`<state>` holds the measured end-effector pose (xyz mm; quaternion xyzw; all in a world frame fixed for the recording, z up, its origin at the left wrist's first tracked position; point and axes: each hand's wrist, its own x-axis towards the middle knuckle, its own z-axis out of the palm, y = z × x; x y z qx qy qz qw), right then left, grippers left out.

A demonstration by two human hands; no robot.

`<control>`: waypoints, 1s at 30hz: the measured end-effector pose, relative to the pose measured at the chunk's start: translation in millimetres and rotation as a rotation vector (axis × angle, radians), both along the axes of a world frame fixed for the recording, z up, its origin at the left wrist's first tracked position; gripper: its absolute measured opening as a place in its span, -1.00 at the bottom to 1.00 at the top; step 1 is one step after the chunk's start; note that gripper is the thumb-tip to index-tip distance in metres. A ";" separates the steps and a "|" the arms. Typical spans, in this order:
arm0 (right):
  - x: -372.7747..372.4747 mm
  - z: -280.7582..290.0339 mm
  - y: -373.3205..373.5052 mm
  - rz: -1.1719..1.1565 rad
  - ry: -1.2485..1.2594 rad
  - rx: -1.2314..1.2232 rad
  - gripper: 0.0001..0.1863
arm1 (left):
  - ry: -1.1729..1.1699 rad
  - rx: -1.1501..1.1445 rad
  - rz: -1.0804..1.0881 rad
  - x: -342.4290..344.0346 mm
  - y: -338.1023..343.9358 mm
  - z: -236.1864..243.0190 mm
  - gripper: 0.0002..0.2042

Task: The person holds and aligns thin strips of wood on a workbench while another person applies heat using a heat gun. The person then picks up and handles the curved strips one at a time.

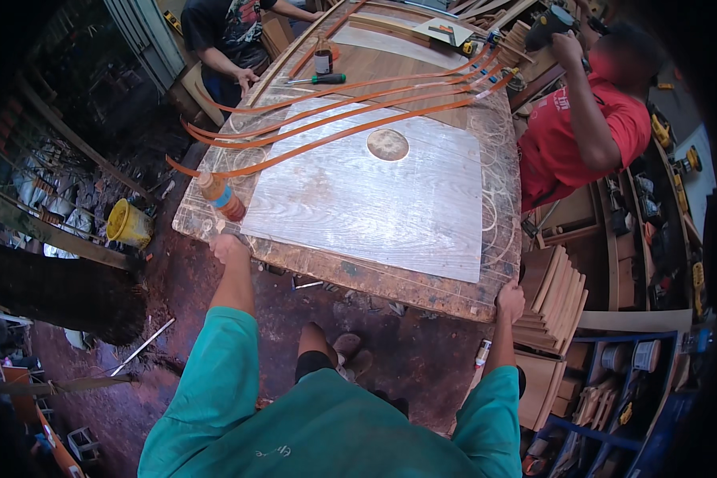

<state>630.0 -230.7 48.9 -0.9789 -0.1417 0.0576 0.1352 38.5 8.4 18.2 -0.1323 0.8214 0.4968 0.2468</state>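
My left hand [229, 248] grips the near left corner of the worn wooden worktable [358, 268], just below a plastic bottle [221, 196] with a blue label and amber liquid. At the near right corner, my right hand [510, 299] is closed on the table's edge. A pale grey wood-grain sheet [358, 199] with a round cutout [387, 144] lies on the top. Several long orange strips [295, 151] arch across it, their left ends sticking out past the table. Behind them are a green-handled screwdriver [327, 79] and a brown bottle [323, 57].
A person in dark clothing [223, 40] holds the far left edge; another in a red shirt [581, 127] stands right, raising a dark object [548, 30]. Stacked wooden boards [550, 303] and blue shelving [613, 398] are at right, a yellow bucket [127, 223] at left.
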 end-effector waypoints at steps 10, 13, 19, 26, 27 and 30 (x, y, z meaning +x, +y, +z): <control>-0.7 2.5 1.4 -0.009 0.000 -0.005 -0.31 | -0.034 0.065 -0.020 5.3 -5.2 9.8 -0.37; 0.4 2.1 0.7 -0.012 0.002 -0.006 -0.31 | -0.045 0.059 -0.043 6.6 -5.8 12.4 -0.37; 1.7 -0.2 -2.2 -0.011 0.001 0.001 -0.32 | 0.039 0.016 -0.107 12.0 -11.5 16.8 -0.37; 4.6 1.2 -4.0 -0.024 0.011 -0.010 -0.32 | 0.018 0.020 -0.087 9.2 -3.8 3.8 -0.36; 6.1 0.8 -3.9 -0.025 0.013 -0.005 -0.31 | 0.017 0.021 -0.088 6.6 -0.3 -2.2 -0.36; 3.3 -0.7 4.2 -0.009 0.025 -0.003 -0.30 | 0.016 0.002 -0.071 -8.5 0.8 -10.4 -0.38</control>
